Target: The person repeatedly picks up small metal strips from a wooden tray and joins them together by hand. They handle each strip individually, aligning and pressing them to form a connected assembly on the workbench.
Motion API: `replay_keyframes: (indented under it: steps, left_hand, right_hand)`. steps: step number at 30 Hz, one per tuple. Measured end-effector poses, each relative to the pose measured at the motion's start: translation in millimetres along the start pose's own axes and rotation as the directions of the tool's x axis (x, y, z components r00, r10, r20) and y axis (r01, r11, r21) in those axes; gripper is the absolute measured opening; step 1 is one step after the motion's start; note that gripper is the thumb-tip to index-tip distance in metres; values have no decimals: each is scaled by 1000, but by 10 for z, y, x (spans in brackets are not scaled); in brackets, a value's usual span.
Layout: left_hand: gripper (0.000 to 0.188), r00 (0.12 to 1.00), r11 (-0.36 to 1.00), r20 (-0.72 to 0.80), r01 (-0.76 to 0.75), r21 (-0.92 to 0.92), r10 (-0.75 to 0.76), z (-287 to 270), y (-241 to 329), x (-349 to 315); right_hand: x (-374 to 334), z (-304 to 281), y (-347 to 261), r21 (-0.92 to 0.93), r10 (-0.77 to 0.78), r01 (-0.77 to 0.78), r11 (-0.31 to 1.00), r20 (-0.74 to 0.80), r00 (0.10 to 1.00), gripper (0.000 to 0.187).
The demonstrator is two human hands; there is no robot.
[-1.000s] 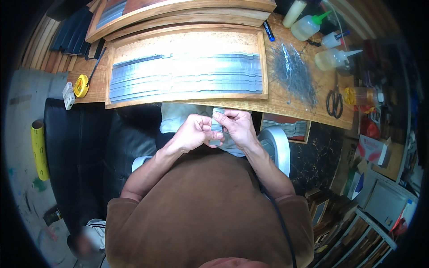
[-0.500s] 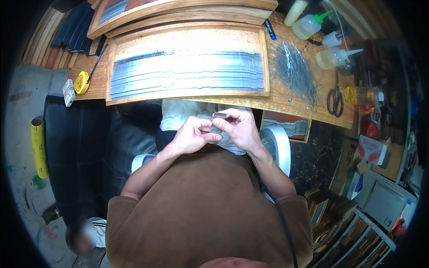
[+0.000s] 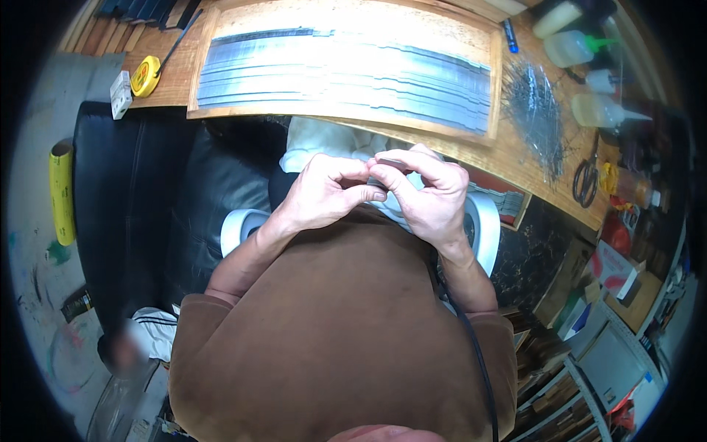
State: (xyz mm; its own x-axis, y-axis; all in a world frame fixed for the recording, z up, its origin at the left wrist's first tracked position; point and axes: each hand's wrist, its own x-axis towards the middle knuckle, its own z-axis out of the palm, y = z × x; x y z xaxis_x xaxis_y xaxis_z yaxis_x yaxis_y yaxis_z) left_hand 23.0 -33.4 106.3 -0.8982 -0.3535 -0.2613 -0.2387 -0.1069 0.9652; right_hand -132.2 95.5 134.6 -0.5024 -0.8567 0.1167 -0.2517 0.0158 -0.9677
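Observation:
Both my hands meet in front of my chest, just off the desk's front edge. My right hand [image 3: 433, 197] is closed, thumb against fingers, around a small flat brown piece [image 3: 390, 162]. Close against it, my left hand [image 3: 324, 193] pinches with thumb and index finger at a small grey piece [image 3: 375, 181], mostly hidden by the fingers. Beyond the hands, a shallow wooden tray [image 3: 495, 96] holds rows of thin grey metallic strips [image 3: 339, 77].
On the desk [image 3: 471, 152] lie a pile of thin wires [image 3: 534, 118], black scissors [image 3: 586, 177], squeeze bottles [image 3: 571, 48] and a yellow tape measure [image 3: 146, 76]. A black leather seat [image 3: 140, 191] is at my left. Another person [image 3: 151, 335] shows at lower left.
The view has shifted, so the desk sits higher and farther right. My hands stay together and look larger and closer, with the right hand turned further over the brown piece.

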Motion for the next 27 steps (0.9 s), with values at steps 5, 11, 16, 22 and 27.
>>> replay_keyframes:
  steps: [5,11,16,22,27]
  left_hand:
    - [15,1000,999,-8,-26,32,26,-42,3,4]
    - [18,998,993,25,-66,101,64,-97,79,14]
    - [24,992,990,-38,-122,-74,119,-58,-20,-37]
    - [22,994,994,-38,-104,31,105,-84,4,-88]
    - [17,985,984,-56,-156,88,161,-62,-110,-113]
  right_hand:
    - [26,34,-49,-17,-18,18,1000,7,1000,17]
    - [-5,13,-11,57,38,-41,998,48,998,28]
    - [-42,-123,-35,114,78,-90,989,106,991,38]
    - [-143,-101,9,8,22,-23,1000,186,982,26]
    - [-177,-97,61,-7,27,-26,1000,173,985,24]
